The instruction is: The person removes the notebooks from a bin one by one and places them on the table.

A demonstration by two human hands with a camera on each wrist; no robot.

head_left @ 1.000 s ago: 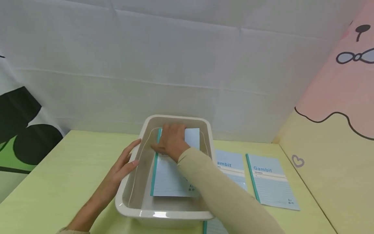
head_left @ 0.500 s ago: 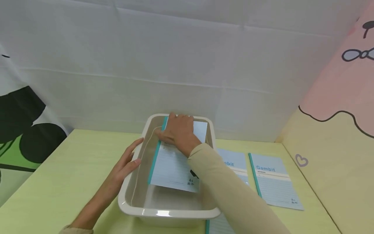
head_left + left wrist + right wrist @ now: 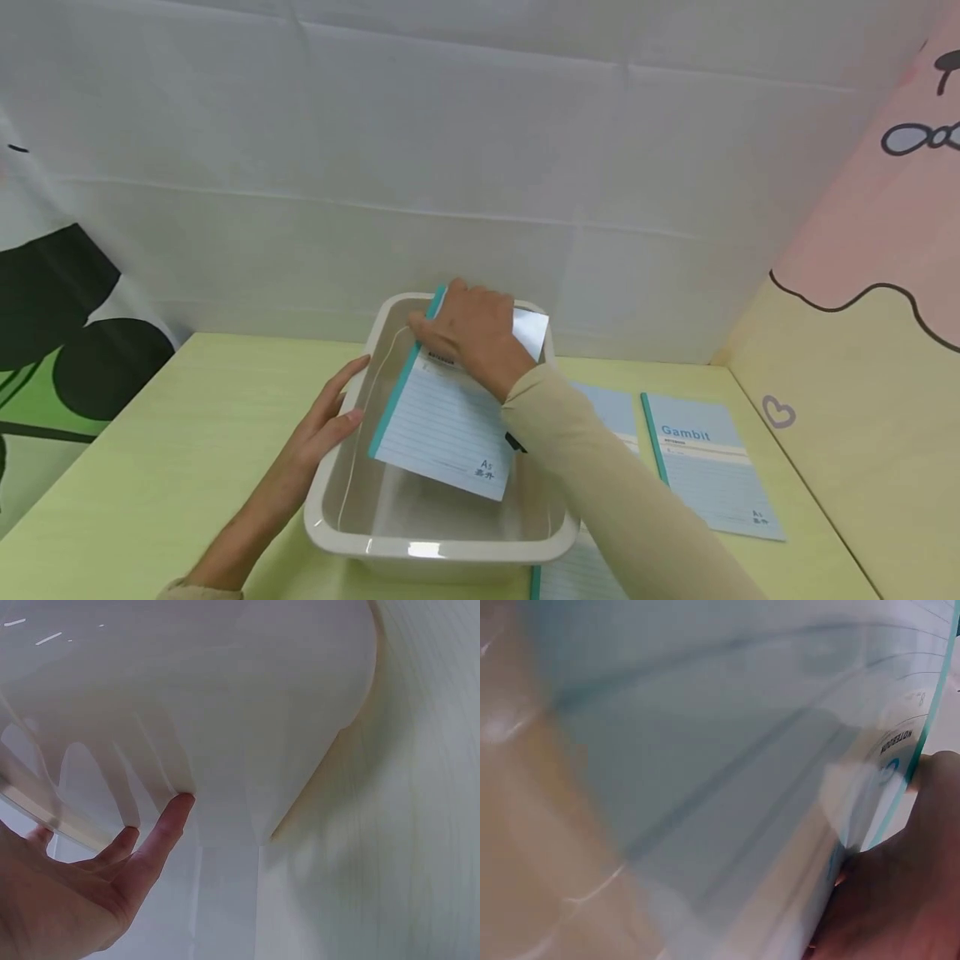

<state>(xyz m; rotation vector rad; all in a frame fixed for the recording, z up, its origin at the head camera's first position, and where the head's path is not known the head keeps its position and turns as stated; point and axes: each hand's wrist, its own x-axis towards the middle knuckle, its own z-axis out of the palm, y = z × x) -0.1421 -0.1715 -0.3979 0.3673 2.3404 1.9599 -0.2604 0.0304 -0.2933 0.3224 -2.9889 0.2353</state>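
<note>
A blue-and-white notebook (image 3: 446, 433) with a teal spine is tilted inside the cream plastic basin (image 3: 441, 547); its top reaches the far rim. My right hand (image 3: 480, 333) grips its upper part, thumb towards the spine. In the right wrist view the notebook (image 3: 705, 780) bends close to the lens, with the right hand (image 3: 907, 885) at its edge; some fingers are hidden. Against the basin's left side rests my left hand (image 3: 326, 417), fingers extended. The left wrist view shows fingertips of the left hand (image 3: 97, 892) touching the outer wall of the basin (image 3: 225, 727).
To the right, a Gambit notebook (image 3: 712, 467) lies flat on the pale green table (image 3: 187, 433). Another notebook (image 3: 611, 406) is partly covered by my right sleeve, and a third notebook (image 3: 573, 575) shows at the front. A white cloth backdrop (image 3: 450, 167) stands behind the basin.
The notebook in my right hand has risen within the basin and turned, its top shifting up and to the right. My left hand stays at the basin's side.
</note>
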